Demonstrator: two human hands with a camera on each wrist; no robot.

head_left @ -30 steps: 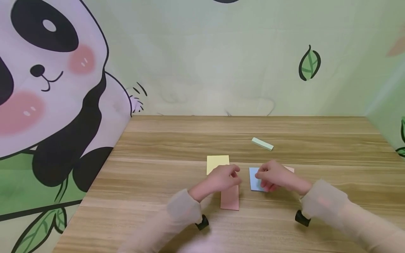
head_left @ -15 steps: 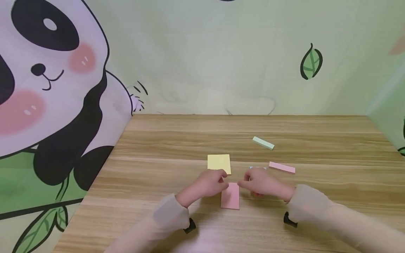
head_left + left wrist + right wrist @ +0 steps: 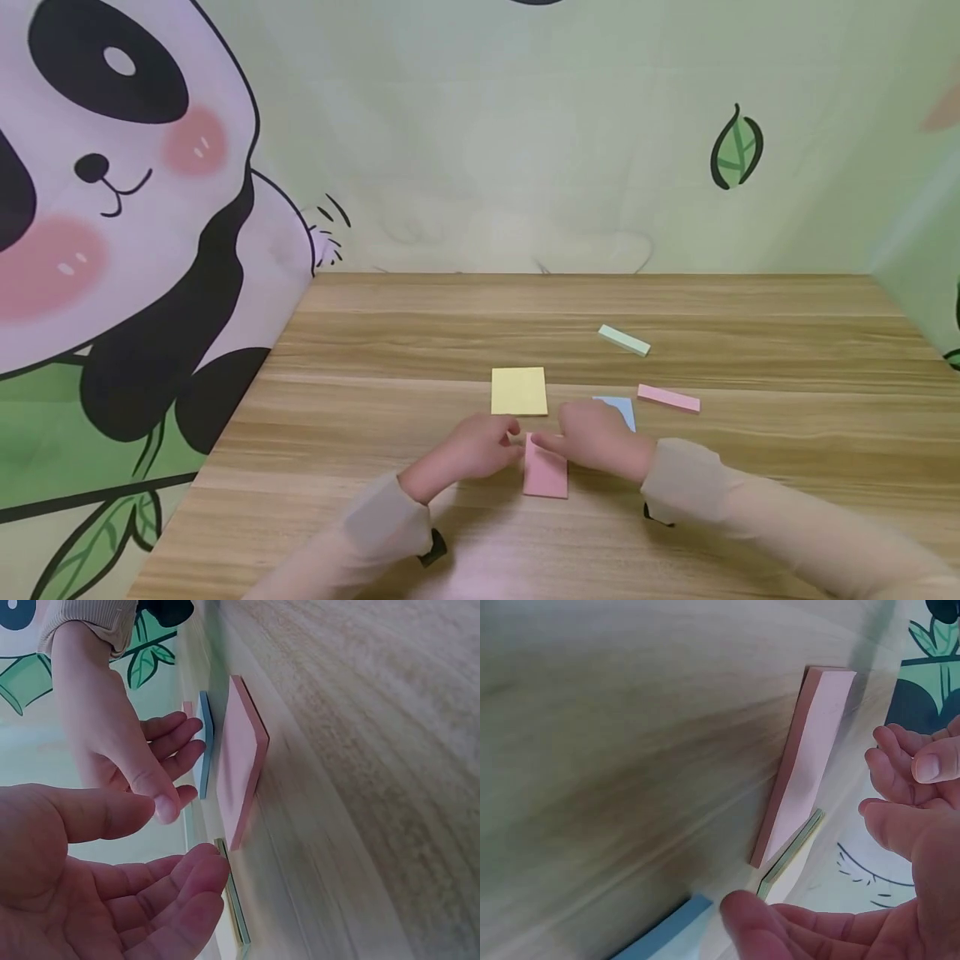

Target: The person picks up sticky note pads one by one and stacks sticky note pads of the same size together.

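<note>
A pink sticky note pad (image 3: pixel 551 477) lies flat on the table between my two hands. My left hand (image 3: pixel 467 447), fingers loosely bent and holding nothing, hovers at the pad's left edge. From the right, my right hand (image 3: pixel 598 435) reaches over the pad's far end with its thumb side, also holding nothing; the left wrist view shows its fingers (image 3: pixel 171 742) apart from the pad. Partly behind the right hand is a blue pad (image 3: pixel 621 408). Beyond the left hand lies a square yellow pad (image 3: pixel 519 391), with a greenish side showing in the right wrist view.
A narrow pink strip pad (image 3: pixel 669 397) lies right of the blue pad. Farther back rests a pale green strip pad (image 3: pixel 624 340). The wooden table (image 3: pixel 375 333) meets a wall cloth printed with a panda (image 3: pixel 150 183) and leaves.
My right hand has moved left and nearer, from over the blue pad to the pink pad. My left hand has drawn back left and nearer, uncovering the yellow pad. The pads have stayed put.
</note>
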